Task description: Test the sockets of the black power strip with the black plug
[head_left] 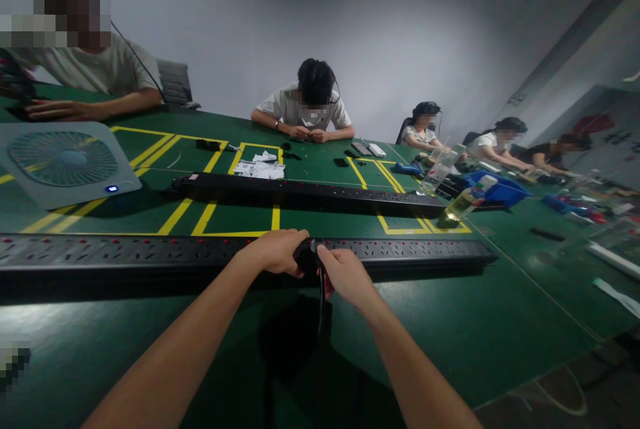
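Note:
My left hand (280, 251) grips a dark plug-like part (306, 257) over the near black power strip (165, 255), at the middle of the view. My right hand (343, 272) is closed beside it, its thumb and finger pinching the same part where a black cable (321, 309) hangs down. The strip lies across the green table with a row of sockets and small red marks facing up. Its middle is partly hidden by my hands.
A second black strip (300, 194) lies farther back. A fan (70, 162) is at left, white papers (260, 167) behind the strips, a bottle (467, 201) and a blue bin (500, 189) at right. Several people sit around the table (450, 322).

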The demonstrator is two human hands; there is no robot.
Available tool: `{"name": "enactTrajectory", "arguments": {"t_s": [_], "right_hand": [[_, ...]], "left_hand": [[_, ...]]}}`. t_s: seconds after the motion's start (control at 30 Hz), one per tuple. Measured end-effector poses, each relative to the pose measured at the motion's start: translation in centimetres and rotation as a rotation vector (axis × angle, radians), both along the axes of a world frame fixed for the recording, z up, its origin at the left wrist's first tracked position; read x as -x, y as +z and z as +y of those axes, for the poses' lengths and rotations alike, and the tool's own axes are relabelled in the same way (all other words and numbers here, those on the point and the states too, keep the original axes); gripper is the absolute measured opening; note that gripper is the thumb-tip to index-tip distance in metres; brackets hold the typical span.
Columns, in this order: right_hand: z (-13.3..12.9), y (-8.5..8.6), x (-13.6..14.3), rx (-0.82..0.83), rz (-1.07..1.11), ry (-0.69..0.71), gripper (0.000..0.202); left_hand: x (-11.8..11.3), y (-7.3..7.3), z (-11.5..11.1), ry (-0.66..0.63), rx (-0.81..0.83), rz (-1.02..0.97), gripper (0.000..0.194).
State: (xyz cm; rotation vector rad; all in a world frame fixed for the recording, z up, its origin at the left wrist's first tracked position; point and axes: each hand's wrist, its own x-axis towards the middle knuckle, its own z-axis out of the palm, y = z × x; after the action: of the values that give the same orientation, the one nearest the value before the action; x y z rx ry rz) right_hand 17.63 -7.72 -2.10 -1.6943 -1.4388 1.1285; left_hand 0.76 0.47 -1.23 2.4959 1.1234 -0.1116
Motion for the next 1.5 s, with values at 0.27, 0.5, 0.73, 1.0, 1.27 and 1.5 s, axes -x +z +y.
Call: {"name": "enactTrajectory", "arguments": {"t_s": [0.27, 0.5, 0.73, 1.0, 1.27, 1.5], "right_hand": [[4.1, 3.2, 0.2, -0.356, -0.746, 0.033, 0.045], [7.2, 1.2, 0.9, -0.173, -0.842, 0.156, 0.051], [8.0, 0.8, 0.9, -0.146, -0.882, 0.180, 0.046], [7.0, 0.8, 1.1, -0.228, -0.905, 0.139, 0.051], [6.4, 1.0, 1.0, -0.276, -0.891, 0.090, 0.051], [3.0, 2.6, 0.4, -0.466, -0.718, -0.038, 0.041]], "left_hand": [[0.1, -0.2, 0.3, 0.027, 0.030, 0.003, 0.067], [0.0, -0.3, 0.5, 0.022, 0.004, 0.036, 0.068], [0.0, -0.2, 0.3, 0.036, -0.020, 0.028, 0.067], [-0.1, -0.1, 0.2, 0.031, -0.018, 0.038, 0.067], [-0.1, -0.2, 0.2, 0.020, -0.006, 0.025, 0.065], [-0.1, -0.1, 0.0, 0.037, 0.018, 0.007, 0.062]]}}
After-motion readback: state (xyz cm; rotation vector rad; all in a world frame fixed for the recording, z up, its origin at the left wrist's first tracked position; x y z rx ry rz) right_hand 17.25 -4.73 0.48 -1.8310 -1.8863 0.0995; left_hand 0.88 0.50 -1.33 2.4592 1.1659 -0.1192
